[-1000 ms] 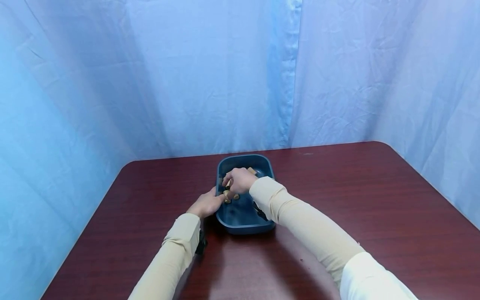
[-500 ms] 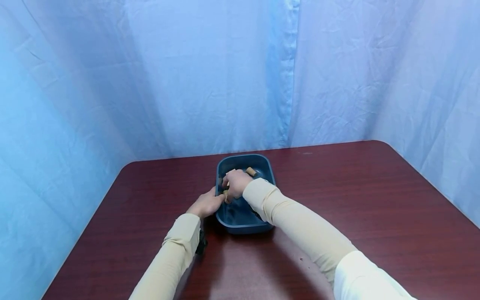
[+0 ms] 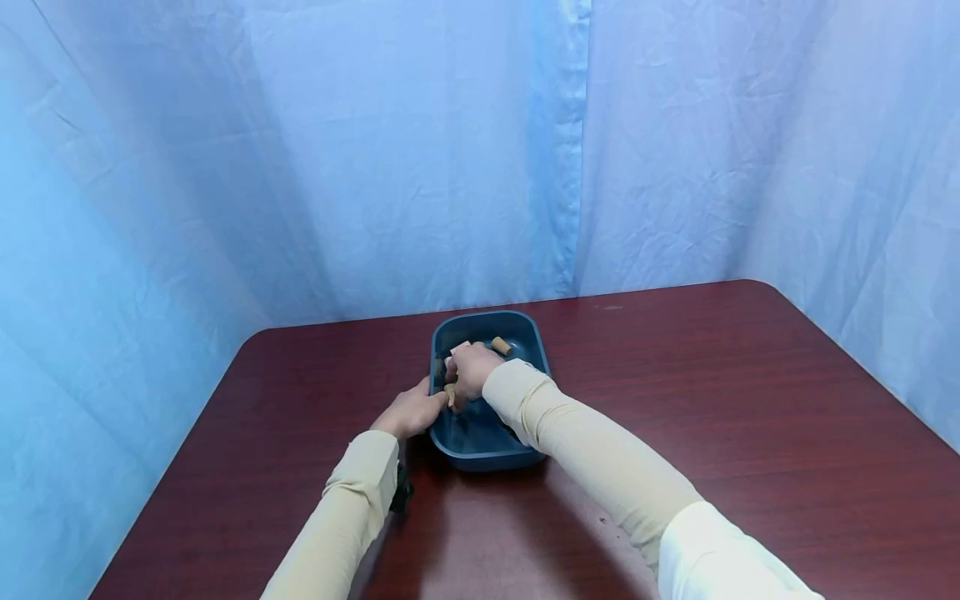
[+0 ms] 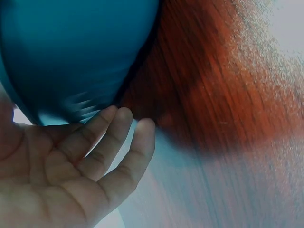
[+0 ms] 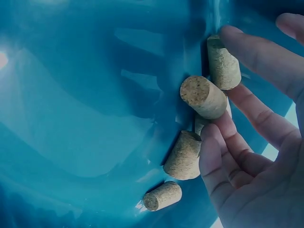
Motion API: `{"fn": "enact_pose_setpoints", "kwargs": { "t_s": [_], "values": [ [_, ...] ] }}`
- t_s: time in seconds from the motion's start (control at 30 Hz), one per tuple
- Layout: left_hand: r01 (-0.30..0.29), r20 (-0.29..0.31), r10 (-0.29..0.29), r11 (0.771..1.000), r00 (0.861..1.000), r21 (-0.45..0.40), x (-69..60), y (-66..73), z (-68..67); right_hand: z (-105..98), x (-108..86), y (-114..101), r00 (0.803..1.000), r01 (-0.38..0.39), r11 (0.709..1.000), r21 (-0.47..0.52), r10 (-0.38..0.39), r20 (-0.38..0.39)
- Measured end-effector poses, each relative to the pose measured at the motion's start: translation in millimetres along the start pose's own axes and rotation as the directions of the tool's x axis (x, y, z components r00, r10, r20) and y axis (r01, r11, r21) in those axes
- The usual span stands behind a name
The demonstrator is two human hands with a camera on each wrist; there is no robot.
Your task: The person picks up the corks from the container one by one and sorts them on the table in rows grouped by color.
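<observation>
A dark blue rectangular tub (image 3: 480,458) with rounded corners stands near the table's back edge. My left hand (image 3: 414,410) grips its left side, thumb over the rim and fingers outside; in the left wrist view the left hand (image 4: 80,166) shows several fingers along the outer wall. My right hand (image 3: 475,371) reaches inside, near the left wall. In the right wrist view, the right hand (image 5: 256,118) curls its fingers about a cork (image 5: 224,64). Another cork (image 5: 204,97) touches these fingers. Two corks, a thicker cork (image 5: 183,156) and a smaller cork (image 5: 163,195), lie beside the fingertips.
One more cork (image 3: 502,345) lies toward the tub's far right. The dark red wooden table (image 3: 712,375) extends on both sides. Light blue curtains (image 3: 420,167) hang behind it and at the sides.
My right hand has shifted slightly left and toward me inside the tub, uncovering the cork at the far right. The left hand keeps its grip on the tub's side.
</observation>
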State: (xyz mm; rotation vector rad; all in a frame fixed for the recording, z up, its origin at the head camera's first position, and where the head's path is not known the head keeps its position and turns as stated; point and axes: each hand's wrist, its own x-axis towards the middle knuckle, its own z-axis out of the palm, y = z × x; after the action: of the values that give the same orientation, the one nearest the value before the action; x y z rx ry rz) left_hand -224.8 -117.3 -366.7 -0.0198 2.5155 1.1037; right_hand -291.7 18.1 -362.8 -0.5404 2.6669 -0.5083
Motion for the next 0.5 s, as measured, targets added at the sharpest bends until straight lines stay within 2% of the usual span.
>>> {"fn": "enact_pose_setpoints", "kwargs": {
  "t_s": [0.27, 0.5],
  "values": [
    [0.006, -0.005, -0.006, 1.0, 1.0, -0.023, -0.5, 0.1, 1.2, -0.1, -1.2, 2.2, 1.0, 0.015, 1.0, -0.023, -0.015, -0.019],
    [0.026, -0.011, -0.027, 1.0, 1.0, -0.017, -2.9, 0.7, 2.1, -8.3, -6.5, 3.6, 1.0, 0.004, 0.999, 0.045, -0.004, 0.007]
  ]
}}
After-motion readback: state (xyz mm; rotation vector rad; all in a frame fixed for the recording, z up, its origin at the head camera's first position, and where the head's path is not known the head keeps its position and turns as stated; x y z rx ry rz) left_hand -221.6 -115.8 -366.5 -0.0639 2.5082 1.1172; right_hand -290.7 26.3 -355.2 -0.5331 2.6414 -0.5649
